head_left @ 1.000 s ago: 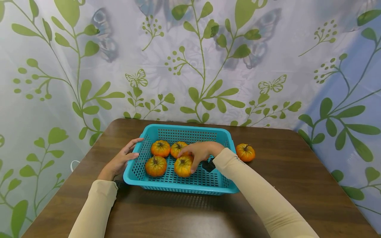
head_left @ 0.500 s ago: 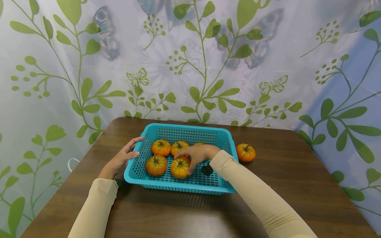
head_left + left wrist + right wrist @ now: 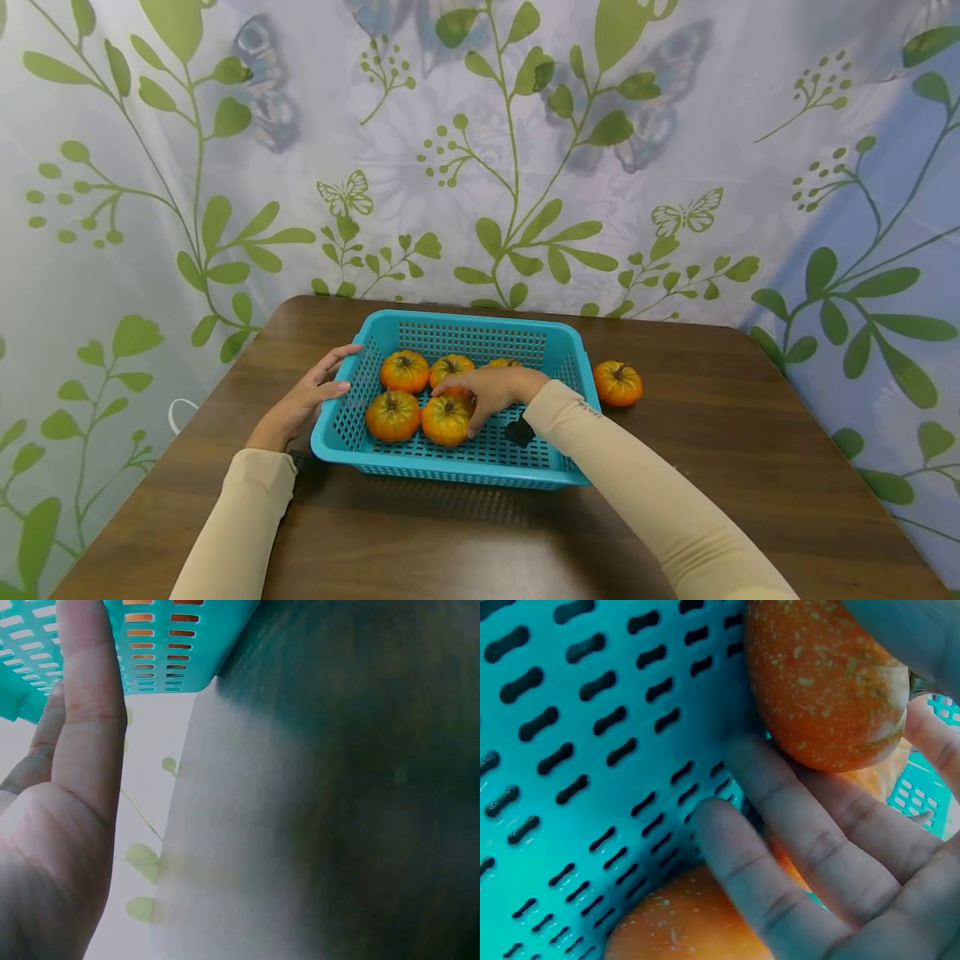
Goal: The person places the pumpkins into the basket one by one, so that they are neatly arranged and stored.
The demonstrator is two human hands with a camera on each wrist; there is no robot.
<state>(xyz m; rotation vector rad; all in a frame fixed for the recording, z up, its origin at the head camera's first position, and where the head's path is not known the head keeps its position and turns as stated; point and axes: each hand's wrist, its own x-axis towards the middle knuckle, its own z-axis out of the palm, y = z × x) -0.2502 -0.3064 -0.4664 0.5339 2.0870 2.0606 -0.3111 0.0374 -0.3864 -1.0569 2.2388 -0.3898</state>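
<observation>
A turquoise perforated basket (image 3: 480,477) stands on the table with several small orange pumpkins in it. My right hand (image 3: 491,390) holds the front middle pumpkin (image 3: 446,421) between thumb and fingers, beside the front left pumpkin (image 3: 393,417). In the right wrist view that held pumpkin (image 3: 825,682) sits between the thumb and the spread fingers. Behind it are a back left pumpkin (image 3: 405,372), a back middle pumpkin (image 3: 452,367) and another pumpkin (image 3: 504,362), partly hidden by the hand. My left hand (image 3: 303,402) touches the basket's left rim with nearly straight fingers.
One more pumpkin (image 3: 618,383) lies on the brown table (image 3: 720,417), just right of the basket. A patterned curtain (image 3: 420,167) hangs behind the table. A white cable (image 3: 178,412) shows past the table's left edge. A small black device (image 3: 520,432) is under the right wrist.
My right hand has moved left with the front middle pumpkin, bringing it close to the front left one. The back right pumpkin has come partly into sight. The left hand stays at the rim.
</observation>
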